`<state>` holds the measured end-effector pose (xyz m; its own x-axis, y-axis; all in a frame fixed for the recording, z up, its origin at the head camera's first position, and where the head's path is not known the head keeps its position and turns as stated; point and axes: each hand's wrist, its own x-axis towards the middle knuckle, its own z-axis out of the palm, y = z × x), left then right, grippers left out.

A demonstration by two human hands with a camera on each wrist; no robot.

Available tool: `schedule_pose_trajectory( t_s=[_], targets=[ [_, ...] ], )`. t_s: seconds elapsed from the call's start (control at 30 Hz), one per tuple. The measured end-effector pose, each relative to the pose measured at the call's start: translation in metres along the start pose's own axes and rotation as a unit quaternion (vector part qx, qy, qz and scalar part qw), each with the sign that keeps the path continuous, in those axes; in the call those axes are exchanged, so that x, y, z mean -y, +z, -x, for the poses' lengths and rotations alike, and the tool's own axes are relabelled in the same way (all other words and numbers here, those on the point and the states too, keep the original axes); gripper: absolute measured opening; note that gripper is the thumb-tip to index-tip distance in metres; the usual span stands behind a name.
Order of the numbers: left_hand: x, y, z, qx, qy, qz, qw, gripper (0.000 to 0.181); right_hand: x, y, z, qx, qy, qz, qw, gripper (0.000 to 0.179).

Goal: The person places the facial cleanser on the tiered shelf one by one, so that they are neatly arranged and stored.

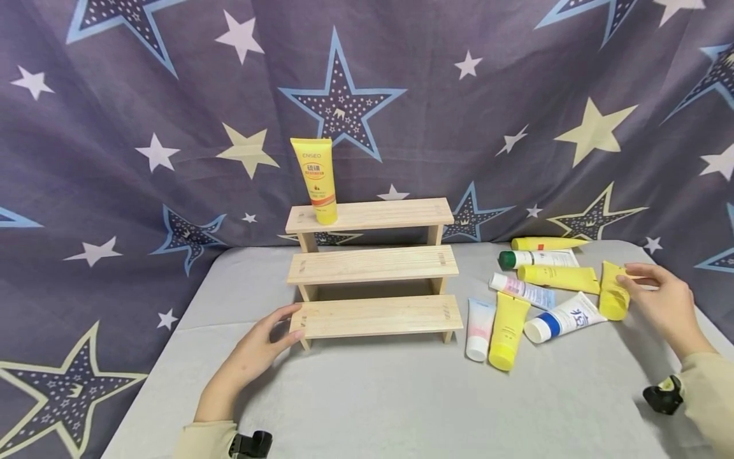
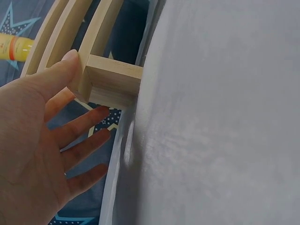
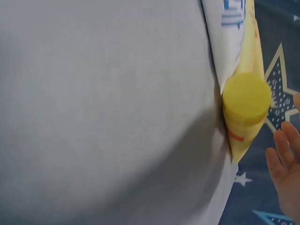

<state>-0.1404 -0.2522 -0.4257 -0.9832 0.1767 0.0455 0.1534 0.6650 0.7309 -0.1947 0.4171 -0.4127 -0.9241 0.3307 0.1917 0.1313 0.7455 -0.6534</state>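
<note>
In the head view, a three-step wooden display rack (image 1: 375, 317) stands mid-table. My left hand (image 1: 258, 350) holds the left end of its lowest step between thumb and index finger. The left wrist view shows the thumb on the step's edge (image 2: 86, 70), the other fingers spread beyond it. A yellow squeeze tube (image 1: 312, 182) stands upright on the top step, at its left. At the far right, my right hand (image 1: 665, 306) reaches over a short yellow tube (image 1: 614, 293) lying on the table. In the right wrist view its fingers (image 3: 286, 150) are extended beside that tube's cap (image 3: 247, 98).
Several other tubes lie right of the rack, among them a white one with a blue cap band (image 1: 564, 319), a green-capped one (image 1: 539, 258), a pink-and-blue one (image 1: 480, 328) and a yellow one (image 1: 508, 331). A star-patterned curtain (image 1: 401, 95) hangs behind the grey-covered table (image 1: 373, 401).
</note>
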Motion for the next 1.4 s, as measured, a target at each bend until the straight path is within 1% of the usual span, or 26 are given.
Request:
schedule_pose_trajectory(
  t_s=[0.17,0.27,0.4,0.53,0.63,0.77,0.87,0.97,1.13,1.4],
  targets=[
    [0.000,0.000,0.000,-0.001,-0.004,-0.006,1.0000,0.062,-0.009,0.000,-0.005,0.024,0.030,0.031,0.9988,0.061],
    [0.000,0.000,0.001,-0.001,-0.006,-0.008,0.9999,0.062,-0.015,0.002,-0.006,0.044,0.040,0.035,0.9976,0.068],
    [0.000,0.000,0.002,-0.003,-0.007,-0.006,1.0000,0.061,-0.019,0.005,-0.009,0.065,0.046,0.024,0.9965,0.076],
    [0.000,0.000,0.003,-0.003,-0.010,-0.002,0.9999,0.061,-0.017,0.009,-0.011,0.079,0.051,0.016,0.9955,0.082],
    [0.000,0.000,0.003,-0.002,-0.013,-0.001,0.9999,0.062,-0.013,0.013,-0.012,0.086,0.061,0.027,0.9940,0.087],
    [0.001,0.001,0.003,0.000,-0.017,-0.001,0.9998,0.062,-0.010,0.018,-0.012,0.101,0.088,0.047,0.9898,0.095],
    [0.000,0.001,0.003,0.004,-0.024,-0.001,0.9997,0.062,-0.011,0.021,-0.013,0.111,0.113,0.050,0.9862,0.100],
    [-0.001,0.001,0.003,0.008,-0.031,-0.001,0.9995,0.062,-0.012,0.022,-0.013,0.109,0.120,0.046,0.9857,0.098],
    [-0.003,0.001,0.002,0.010,-0.036,-0.003,0.9993,0.062,-0.013,0.020,-0.009,0.105,0.108,0.046,0.9875,0.090],
    [-0.004,-0.001,0.002,0.009,-0.037,-0.004,0.9993,0.063,-0.017,0.017,-0.009,0.093,0.100,0.036,0.9899,0.084]
  ],
)
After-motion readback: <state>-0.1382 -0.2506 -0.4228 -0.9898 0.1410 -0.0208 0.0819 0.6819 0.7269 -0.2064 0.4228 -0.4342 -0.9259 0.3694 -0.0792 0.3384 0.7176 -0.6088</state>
